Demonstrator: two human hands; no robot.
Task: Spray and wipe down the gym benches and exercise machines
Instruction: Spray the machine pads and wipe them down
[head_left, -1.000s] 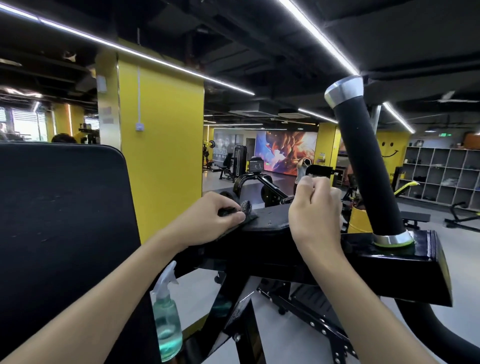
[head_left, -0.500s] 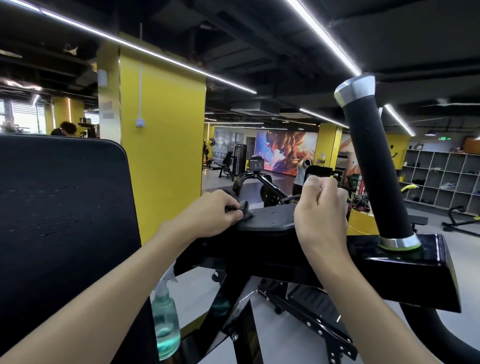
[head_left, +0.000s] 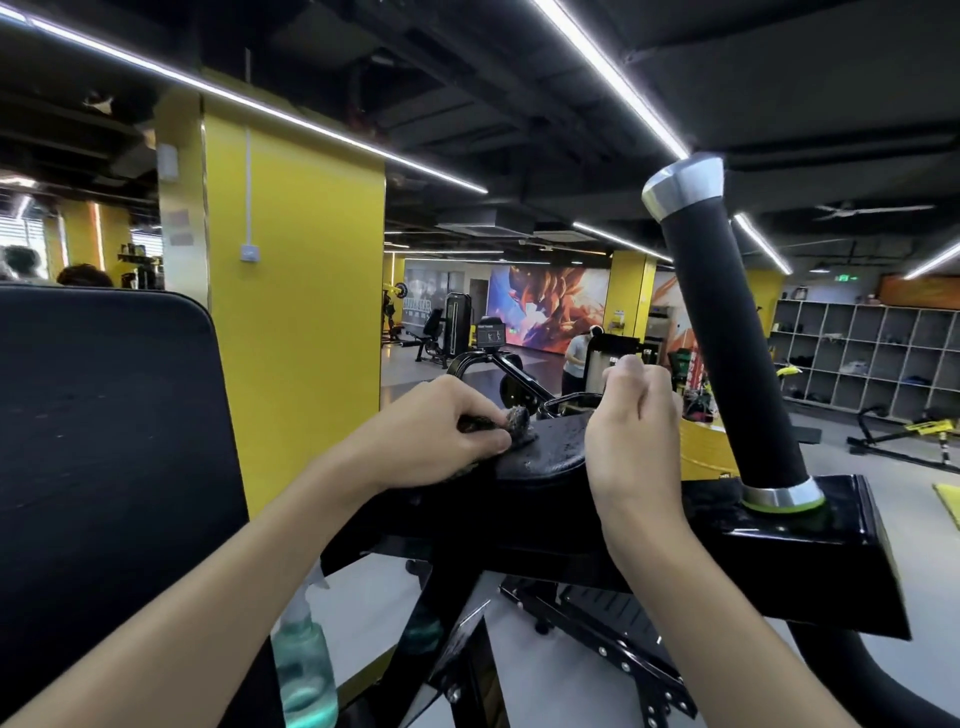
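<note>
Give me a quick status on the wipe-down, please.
Left hand grips cloth on droplet-speckled pad. Right hand curled, nothing seen in it. Spray bottle below. Nothing in the way.

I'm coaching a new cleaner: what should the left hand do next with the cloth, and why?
Probably sweep the cloth rightward across the pad. The left hand grips it at the pad's left end, and wet droplets show on the pad between it and the right hand.
</note>
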